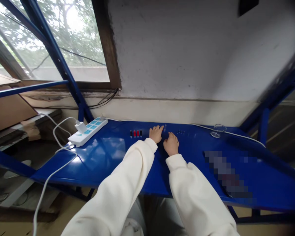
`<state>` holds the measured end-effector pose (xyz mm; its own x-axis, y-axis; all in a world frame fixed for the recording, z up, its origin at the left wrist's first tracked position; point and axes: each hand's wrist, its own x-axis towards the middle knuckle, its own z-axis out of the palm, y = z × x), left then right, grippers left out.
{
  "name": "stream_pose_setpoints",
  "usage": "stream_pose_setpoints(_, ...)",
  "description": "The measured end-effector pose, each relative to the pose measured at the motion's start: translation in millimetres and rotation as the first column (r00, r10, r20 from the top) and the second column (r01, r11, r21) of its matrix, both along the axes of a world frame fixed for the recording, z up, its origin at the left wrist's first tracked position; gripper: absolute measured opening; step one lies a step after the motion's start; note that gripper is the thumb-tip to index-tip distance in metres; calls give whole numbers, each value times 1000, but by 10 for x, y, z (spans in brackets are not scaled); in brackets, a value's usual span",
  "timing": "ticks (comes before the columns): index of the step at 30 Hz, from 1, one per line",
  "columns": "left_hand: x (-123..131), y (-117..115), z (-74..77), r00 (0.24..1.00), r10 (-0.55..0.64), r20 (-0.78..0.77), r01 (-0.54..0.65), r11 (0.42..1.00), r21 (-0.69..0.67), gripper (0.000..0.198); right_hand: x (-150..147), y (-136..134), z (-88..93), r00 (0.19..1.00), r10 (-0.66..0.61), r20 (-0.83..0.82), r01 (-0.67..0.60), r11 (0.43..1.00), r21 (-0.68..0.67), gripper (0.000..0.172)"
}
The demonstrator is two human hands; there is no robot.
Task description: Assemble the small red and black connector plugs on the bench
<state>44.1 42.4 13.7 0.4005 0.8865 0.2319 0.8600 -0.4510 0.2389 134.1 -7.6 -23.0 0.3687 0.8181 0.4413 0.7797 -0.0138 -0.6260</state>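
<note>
My left hand (156, 133) lies low over the blue table, its fingers spread and nothing visible in them. Just off its fingertips, a small clear tube-like piece (165, 127) stands on the table. My right hand (171, 145) is close by on the near right side of that piece, thumb and fingers apart, with no held thing showing. Left of my left hand stands a short row of small cylinders, black (131, 133) and red (138, 133), with pale ends. Several tiny dark pieces (181, 132), too small to name, lie right of my right hand.
The blue table (108, 164) runs along the wall. A white power strip (88, 131) with a plugged-in white adapter and cable sits at left. A clear round item (215, 134) lies at the back right, near a white cable. A pixelated dark object (226, 173) rests at right.
</note>
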Motion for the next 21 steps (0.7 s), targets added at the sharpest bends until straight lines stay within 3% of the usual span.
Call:
stream_pose_setpoints(5,31,29,3,997,52,49,-57,993,107,26,-14,-3,19,999,24,48,-20,996,-93,45)
stream_pose_setpoints(10,26,-22,49,995,80,62,-85,992,96,19,-15,32,9,996,57,66,-50,993,-103,45)
stream_pose_setpoints(15,-111,-229,131,964,103,247,-132,986,104,14,-2,103,-42,991,98,87,-85,986,-146,41)
stream_pose_setpoints(18,-233,-362,156,876,72,476,-133,987,95,10,-5,156,-54,987,110,113,-88,979,-184,40)
stream_pose_setpoints(21,-311,-451,100,698,27,716,-124,989,84,10,-25,206,-27,983,109,151,-65,962,-267,42)
